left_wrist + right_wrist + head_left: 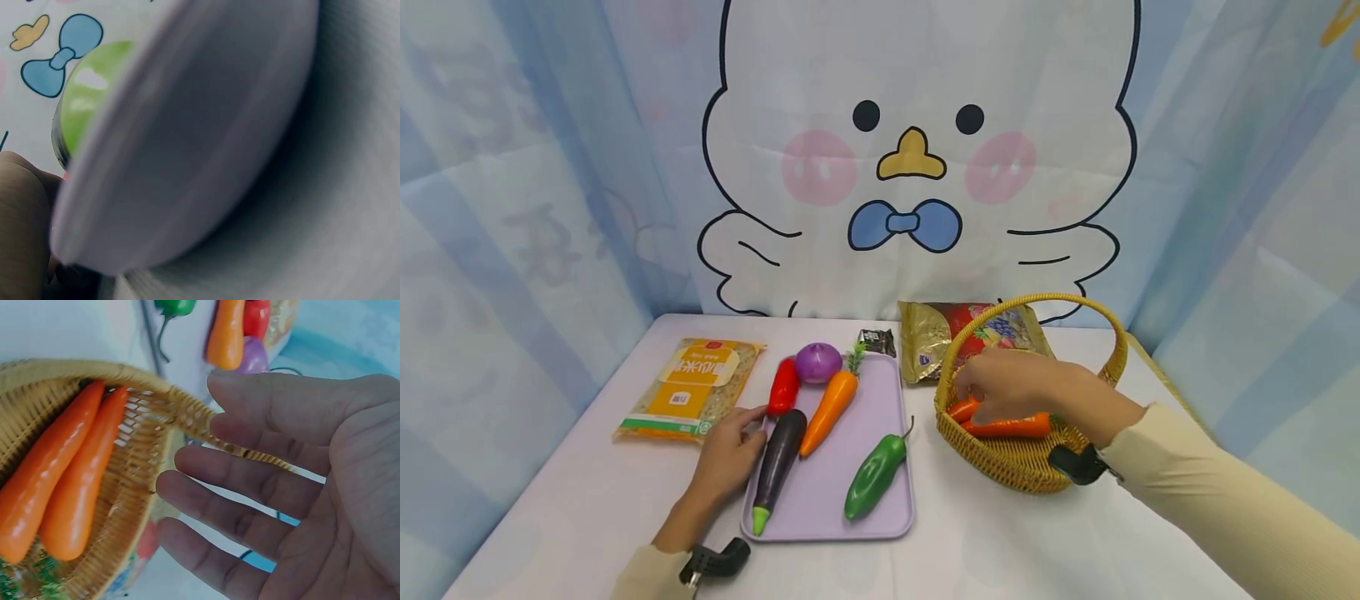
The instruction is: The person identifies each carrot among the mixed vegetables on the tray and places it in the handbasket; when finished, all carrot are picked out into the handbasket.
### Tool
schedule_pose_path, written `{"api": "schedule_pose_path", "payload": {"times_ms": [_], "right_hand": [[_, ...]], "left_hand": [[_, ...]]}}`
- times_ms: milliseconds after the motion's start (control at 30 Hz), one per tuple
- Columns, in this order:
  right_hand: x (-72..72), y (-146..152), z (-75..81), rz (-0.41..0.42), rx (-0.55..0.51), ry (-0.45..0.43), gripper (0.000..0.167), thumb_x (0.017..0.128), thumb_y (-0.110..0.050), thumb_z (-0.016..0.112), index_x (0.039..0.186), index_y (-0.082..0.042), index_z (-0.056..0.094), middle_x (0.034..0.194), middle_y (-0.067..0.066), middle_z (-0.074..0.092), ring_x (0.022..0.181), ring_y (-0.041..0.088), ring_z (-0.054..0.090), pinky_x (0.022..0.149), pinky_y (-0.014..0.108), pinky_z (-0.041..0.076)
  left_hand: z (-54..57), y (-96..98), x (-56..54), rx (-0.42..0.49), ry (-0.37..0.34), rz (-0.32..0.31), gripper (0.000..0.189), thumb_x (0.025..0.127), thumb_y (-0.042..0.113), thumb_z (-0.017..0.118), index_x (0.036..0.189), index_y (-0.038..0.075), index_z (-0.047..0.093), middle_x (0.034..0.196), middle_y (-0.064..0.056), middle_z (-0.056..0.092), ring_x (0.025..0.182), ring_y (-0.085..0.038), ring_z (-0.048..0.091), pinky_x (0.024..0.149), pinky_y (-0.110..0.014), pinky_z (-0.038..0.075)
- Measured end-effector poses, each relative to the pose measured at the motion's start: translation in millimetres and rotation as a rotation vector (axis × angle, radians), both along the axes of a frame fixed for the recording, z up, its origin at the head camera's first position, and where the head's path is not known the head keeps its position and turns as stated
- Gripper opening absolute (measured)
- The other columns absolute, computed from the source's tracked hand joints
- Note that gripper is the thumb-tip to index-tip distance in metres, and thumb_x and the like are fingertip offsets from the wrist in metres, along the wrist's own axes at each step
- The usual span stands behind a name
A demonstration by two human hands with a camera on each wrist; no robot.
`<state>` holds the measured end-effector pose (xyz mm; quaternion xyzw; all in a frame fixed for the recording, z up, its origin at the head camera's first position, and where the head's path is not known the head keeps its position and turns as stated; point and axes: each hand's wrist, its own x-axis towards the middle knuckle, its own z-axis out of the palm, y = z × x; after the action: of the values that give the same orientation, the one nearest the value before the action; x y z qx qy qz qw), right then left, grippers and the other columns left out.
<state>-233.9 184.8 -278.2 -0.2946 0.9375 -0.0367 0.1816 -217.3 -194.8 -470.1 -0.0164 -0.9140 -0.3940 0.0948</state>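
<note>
Head view angled down, close wrist views, basket (988, 463) shared by head and right wrist

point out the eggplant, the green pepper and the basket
eggplant (779, 457): head view, middle of its dark body
green pepper (875, 480): head view, middle of its body
basket (992, 467): head view, woven wall on the near side

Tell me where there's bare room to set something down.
On the tray: between the eggplant and green pepper, and right of the carrot, beyond that pepper. On the table: in front of the basket. Crowded: the tray's far-left part, where red pepper, onion, eggplant and carrot bunch up.
</note>
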Motion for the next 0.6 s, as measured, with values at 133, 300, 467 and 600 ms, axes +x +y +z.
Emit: {"api": "schedule_pose_path", "payload": {"times_ms": [133, 300, 467, 600], "right_hand": [[1.1, -11, 3.4, 0.016, -0.003, -0.008, 0.026, 0.085, -0.01, 0.076, 0.111, -0.011, 0.077, 0.097, -0.002, 0.071, 0.087, 0.018, 0.06, 0.084, 0.037, 0.054], [1.3, -25, 1.9, 0.037, -0.013, -0.011, 0.026, 0.087, -0.015, 0.076, 0.113, -0.012, 0.076, 0.092, -0.003, 0.069, 0.084, 0.016, 0.061, 0.081, 0.034, 0.054], [-0.1, -38, -1.5, 0.051, -0.027, 0.003, 0.028, 0.088, -0.018, 0.077, 0.115, -0.014, 0.075, 0.087, -0.007, 0.064, 0.083, 0.014, 0.058, 0.076, 0.03, 0.052], [-3.8, -46, -4.7, 0.06, -0.04, -0.004, 0.028, 0.088, -0.019, 0.077, 0.115, -0.014, 0.074, 0.094, -0.004, 0.066, 0.089, 0.015, 0.058, 0.081, 0.031, 0.052]], "left_hand": [[-0.5, 0.0, 0.2, -0.002, -0.004, 0.002, 0.043, 0.094, 0.008, 0.059, 0.137, 0.002, 0.062, 0.117, -0.013, 0.065, 0.082, -0.022, 0.051, 0.072, -0.033, 0.044], [-0.3, 0.5, 0.6, 0.002, -0.014, -0.001, 0.043, 0.094, 0.007, 0.059, 0.136, 0.002, 0.062, 0.116, -0.013, 0.065, 0.083, -0.023, 0.051, 0.071, -0.033, 0.043], [-0.6, 0.6, 0.1, -0.004, -0.018, 0.005, 0.043, 0.094, 0.007, 0.059, 0.136, 0.002, 0.063, 0.117, -0.013, 0.065, 0.084, -0.024, 0.051, 0.073, -0.035, 0.043], [0.8, 0.2, 0.9, -0.005, -0.015, 0.006, 0.043, 0.094, 0.007, 0.059, 0.136, 0.002, 0.063, 0.117, -0.014, 0.065, 0.084, -0.024, 0.052, 0.073, -0.035, 0.044]]}}
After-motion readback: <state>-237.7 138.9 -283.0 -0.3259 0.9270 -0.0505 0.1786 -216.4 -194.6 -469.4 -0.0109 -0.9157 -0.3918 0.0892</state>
